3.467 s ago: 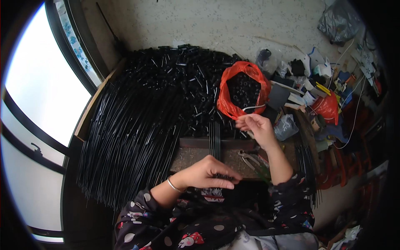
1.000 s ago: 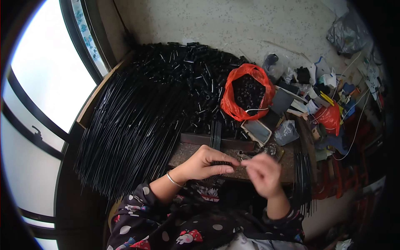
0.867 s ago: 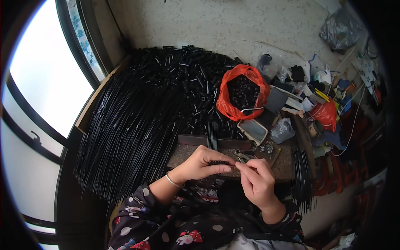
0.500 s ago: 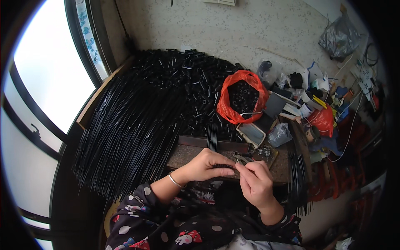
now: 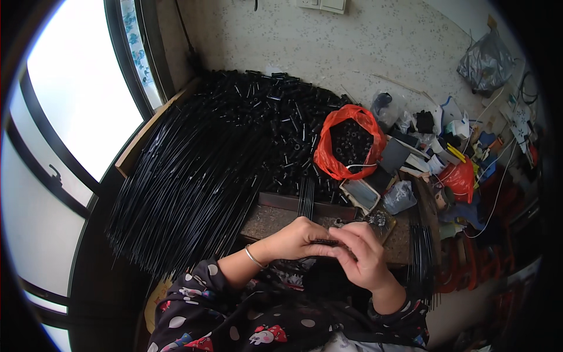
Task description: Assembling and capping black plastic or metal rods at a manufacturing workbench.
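Observation:
Above the near edge of the brown work table, my two hands meet at the fingertips. My left hand (image 5: 299, 239), with a silver bangle at the wrist, pinches a short row of small dark pieces (image 5: 322, 242) between thumb and fingers. Curled fingers of my right hand (image 5: 362, 252) touch its tips from the other side; what they hold is hidden. Just beyond the hands lies a pair of metal-jawed pliers (image 5: 338, 222), partly covered. A small heap of shiny metal bits (image 5: 377, 219) is beside it. Several thin black rods (image 5: 305, 199) extend across the table behind my left hand.
A large pile of long black rods (image 5: 187, 188) with thick tube-like ends (image 5: 258, 94) covers the left and back. A red plastic bag (image 5: 324, 154) holds small black nut-like parts. Nearby stand an open box (image 5: 360, 196) and a clear bag (image 5: 400, 198). More rods (image 5: 420, 252) hang at the right.
My right hand has closed in over the left fingertips, covering more of the dark row and the pliers. The whole view has shifted slightly.

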Demonstrator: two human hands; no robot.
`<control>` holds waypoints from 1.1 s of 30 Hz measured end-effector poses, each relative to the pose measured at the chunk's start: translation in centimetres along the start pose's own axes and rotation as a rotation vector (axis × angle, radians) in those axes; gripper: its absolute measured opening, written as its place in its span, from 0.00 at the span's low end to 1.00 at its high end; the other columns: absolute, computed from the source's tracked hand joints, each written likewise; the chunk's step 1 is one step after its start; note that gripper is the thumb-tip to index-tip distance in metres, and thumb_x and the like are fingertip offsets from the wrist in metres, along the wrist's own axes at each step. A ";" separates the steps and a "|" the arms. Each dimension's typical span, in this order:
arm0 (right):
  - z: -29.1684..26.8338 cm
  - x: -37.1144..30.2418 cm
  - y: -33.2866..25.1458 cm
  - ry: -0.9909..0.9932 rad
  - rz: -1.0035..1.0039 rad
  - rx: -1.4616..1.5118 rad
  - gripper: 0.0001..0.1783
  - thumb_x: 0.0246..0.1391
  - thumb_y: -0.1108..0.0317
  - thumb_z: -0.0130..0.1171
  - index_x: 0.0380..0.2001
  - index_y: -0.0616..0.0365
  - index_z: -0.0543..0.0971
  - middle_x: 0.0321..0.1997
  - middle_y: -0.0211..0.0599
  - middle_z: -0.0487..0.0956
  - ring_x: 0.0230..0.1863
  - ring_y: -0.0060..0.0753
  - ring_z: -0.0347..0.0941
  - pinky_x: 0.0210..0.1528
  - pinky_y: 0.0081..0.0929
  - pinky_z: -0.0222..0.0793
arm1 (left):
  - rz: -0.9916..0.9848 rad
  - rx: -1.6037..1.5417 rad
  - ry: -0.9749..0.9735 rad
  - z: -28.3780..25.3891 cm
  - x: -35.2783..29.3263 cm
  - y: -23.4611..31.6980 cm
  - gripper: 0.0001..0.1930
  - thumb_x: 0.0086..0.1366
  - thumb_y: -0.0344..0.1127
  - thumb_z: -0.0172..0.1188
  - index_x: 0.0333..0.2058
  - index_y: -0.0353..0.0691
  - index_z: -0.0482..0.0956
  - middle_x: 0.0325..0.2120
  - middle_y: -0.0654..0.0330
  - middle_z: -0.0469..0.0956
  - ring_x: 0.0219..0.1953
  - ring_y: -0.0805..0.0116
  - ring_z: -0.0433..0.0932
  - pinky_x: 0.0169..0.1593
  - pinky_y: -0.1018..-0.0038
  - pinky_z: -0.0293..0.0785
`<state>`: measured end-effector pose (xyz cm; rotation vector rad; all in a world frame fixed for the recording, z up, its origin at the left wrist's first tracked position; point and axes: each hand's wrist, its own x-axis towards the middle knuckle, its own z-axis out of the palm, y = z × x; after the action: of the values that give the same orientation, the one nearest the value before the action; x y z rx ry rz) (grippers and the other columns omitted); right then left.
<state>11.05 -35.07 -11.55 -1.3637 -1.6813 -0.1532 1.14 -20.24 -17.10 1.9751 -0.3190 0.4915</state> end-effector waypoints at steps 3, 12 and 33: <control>0.5 0.9 -0.2 -0.127 -0.033 -0.109 0.17 0.37 0.82 0.58 0.36 0.63 0.77 0.33 0.39 0.73 0.35 0.41 0.69 0.37 0.32 0.68 | -0.138 0.015 -0.057 0.9 -1.4 -2.5 0.14 0.56 0.40 0.61 0.38 0.39 0.78 0.28 0.53 0.79 0.36 0.58 0.78 0.54 0.57 0.62; 0.5 -0.9 -2.0 -0.566 -0.082 0.427 0.10 0.46 0.74 0.57 0.35 0.61 0.77 0.31 0.39 0.75 0.33 0.38 0.73 0.37 0.28 0.70 | -0.303 1.181 -0.240 4.4 -5.7 -9.4 0.46 0.45 0.56 0.56 0.60 0.38 0.53 0.63 0.44 0.43 0.65 0.47 0.42 0.54 0.35 0.48; 3.1 -2.5 22.0 -0.093 0.226 -0.540 0.02 0.43 0.74 0.54 0.22 0.57 0.76 0.27 0.36 0.71 0.34 0.40 0.69 0.35 0.33 0.68 | -0.289 1.123 -0.384 3.3 -9.3 -6.9 0.31 0.58 0.43 0.44 0.58 0.32 0.55 0.60 0.45 0.51 0.63 0.51 0.51 0.62 0.61 0.48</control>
<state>27.21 -26.66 -24.59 -1.9757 -1.6081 -0.4423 -3.42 -20.19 -28.21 3.1558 0.0564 0.0617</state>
